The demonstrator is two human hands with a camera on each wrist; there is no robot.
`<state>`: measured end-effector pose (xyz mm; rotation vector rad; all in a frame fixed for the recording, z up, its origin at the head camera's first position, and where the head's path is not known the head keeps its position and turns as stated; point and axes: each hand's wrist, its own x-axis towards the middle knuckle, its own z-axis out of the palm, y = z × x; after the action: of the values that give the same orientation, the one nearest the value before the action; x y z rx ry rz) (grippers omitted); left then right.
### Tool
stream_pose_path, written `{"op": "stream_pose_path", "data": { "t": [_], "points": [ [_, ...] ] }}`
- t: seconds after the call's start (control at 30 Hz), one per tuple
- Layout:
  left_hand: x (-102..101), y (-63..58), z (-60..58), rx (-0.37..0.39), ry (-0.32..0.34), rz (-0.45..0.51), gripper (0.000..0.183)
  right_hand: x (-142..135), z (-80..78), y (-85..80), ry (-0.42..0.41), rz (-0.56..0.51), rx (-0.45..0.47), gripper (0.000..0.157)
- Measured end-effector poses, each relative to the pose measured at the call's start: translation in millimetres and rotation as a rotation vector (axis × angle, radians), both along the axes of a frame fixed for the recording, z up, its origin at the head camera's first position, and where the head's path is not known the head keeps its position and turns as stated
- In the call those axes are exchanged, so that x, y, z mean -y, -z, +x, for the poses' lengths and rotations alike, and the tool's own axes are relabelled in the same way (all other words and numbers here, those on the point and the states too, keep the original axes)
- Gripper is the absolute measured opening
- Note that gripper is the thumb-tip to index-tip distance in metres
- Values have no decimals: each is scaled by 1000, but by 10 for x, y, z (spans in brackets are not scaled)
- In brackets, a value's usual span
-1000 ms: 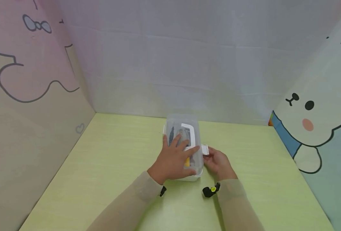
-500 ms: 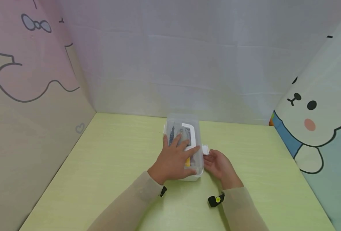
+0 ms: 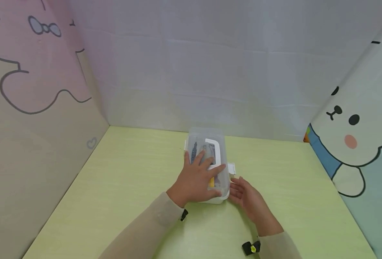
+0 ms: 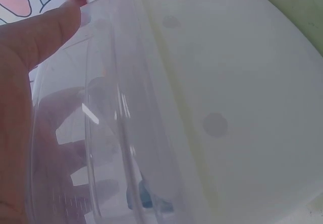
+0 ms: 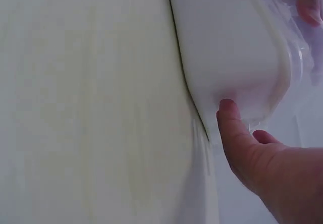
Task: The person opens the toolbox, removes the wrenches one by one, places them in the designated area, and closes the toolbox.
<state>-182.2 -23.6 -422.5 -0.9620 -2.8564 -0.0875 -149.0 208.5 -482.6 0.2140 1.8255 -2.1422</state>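
Note:
A storage box with a clear lid [image 3: 207,133] and a white base [image 4: 242,72] stands in the middle of the table. My left hand [image 3: 195,181] lies spread over the lid, covering part of it. Beside the box's near right side is my right hand [image 3: 252,203], its fingers extended. In the right wrist view a fingertip [image 5: 228,107] meets or nearly meets the white base. A white latch [image 3: 231,168] sticks out from the right side, just beyond my right fingers. The lid carries a white handle [image 3: 217,153]. Dark and yellow items show through the plastic, too unclear to name.
The pale yellow-green table [image 3: 129,154] extends around the box. A plain whitish wall sheet [image 3: 191,72] closes off the back. Cartoon-printed panels [image 3: 355,162] stand along both sides. A small black wrist camera [image 3: 250,248] hangs at my right cuff.
My right hand has left the latch and drawn back toward the near right side of the box. The latch stays sticking out. My left hand keeps its place on the lid.

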Motion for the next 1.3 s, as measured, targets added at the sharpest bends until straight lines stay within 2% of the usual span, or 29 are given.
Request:
{"op": "stream_pose_path", "data": {
  "t": [0.17,0.23,0.33,0.63,0.77,1.0,1.3],
  "points": [
    [3,-6,0,-16,4,2,79,26,92,24,-136,120,-178,60],
    [2,-3,-5,-24,3,3,79,44,95,33,-186,165,-211,72],
    [-2,14,-17,-28,4,8,79,70,80,49,-216,182,-208,89],
    [-19,59,-36,-45,13,2,76,123,2,123,-199,247,-220,103],
    [-27,53,-39,-45,25,-23,75,147,-4,142,-181,237,-198,107],
    [-99,-41,-31,24,24,-49,76,139,-4,162,-174,216,-194,106],
    [-368,-173,-17,41,-62,-121,85,96,0,177,-184,242,-205,106]
  ]
}}
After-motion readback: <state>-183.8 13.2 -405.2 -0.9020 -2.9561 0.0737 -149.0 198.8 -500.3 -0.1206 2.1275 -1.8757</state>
